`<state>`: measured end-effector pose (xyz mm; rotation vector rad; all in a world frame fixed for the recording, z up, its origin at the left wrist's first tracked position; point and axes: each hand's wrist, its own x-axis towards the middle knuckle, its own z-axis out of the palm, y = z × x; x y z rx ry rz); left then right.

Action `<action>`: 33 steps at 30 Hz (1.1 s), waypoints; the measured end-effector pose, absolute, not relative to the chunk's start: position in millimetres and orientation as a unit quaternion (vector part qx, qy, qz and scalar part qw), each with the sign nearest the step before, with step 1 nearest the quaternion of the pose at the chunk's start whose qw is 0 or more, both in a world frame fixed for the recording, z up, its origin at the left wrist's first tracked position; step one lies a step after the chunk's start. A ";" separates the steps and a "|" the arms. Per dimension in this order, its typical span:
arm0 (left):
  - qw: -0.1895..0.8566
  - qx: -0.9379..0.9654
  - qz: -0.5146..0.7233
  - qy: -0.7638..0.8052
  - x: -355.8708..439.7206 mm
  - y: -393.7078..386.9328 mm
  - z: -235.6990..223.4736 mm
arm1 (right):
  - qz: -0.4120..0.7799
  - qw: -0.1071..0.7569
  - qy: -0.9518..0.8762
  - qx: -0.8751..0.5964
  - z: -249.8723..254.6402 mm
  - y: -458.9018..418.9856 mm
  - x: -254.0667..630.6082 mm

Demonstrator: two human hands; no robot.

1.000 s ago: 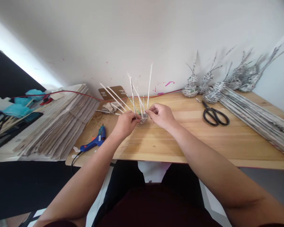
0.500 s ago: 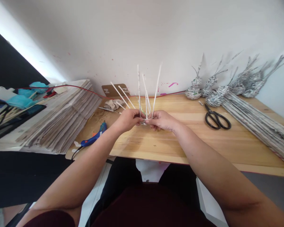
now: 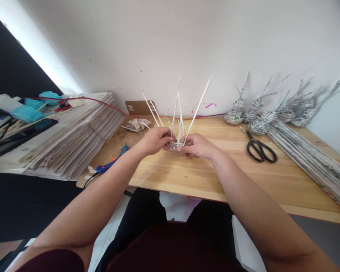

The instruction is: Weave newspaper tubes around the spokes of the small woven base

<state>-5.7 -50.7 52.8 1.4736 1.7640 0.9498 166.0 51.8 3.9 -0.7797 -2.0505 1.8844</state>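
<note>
A small woven paper basket [image 3: 176, 145] is held between my two hands, just above the wooden table. Rolled newspaper sticks [image 3: 198, 102] rise from its rim, fanning upward and outward. My left hand [image 3: 159, 140] pinches the left side of the weave, thumb and fingers closed. On the other side, my right hand [image 3: 196, 146] grips the rim near the base of a long white stick. The fingers hide much of the basket's sides and its underside.
Black scissors [image 3: 261, 149] lie right on the wooden table [image 3: 158, 175]. Several woven paper pieces [image 3: 234, 112] stand by the wall, beside a bundle of paper rolls [image 3: 308, 158]. To the left are a blue glue gun [image 3: 112, 161] and a tall newspaper stack [image 3: 73, 147].
The hands have parted slightly, showing more of the woven wall. The upright sticks lean further right, the rightmost most of all. The head view has shifted a little.
</note>
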 end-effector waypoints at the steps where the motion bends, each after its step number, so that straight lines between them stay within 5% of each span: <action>1: 0.321 0.564 0.365 0.668 -6.3 -50.6 51.6 | 0.645 0.125 -0.704 -0.271 4.2 51.4 165.7; 24: 0.307 0.556 0.428 0.643 -5.8 -52.7 54.2 | 0.676 0.159 -0.688 -0.212 6.2 56.1 169.2; 33: 0.211 0.520 0.583 0.587 -1.2 -75.1 63.5 | 0.709 0.203 -0.637 -0.224 11.9 58.4 170.2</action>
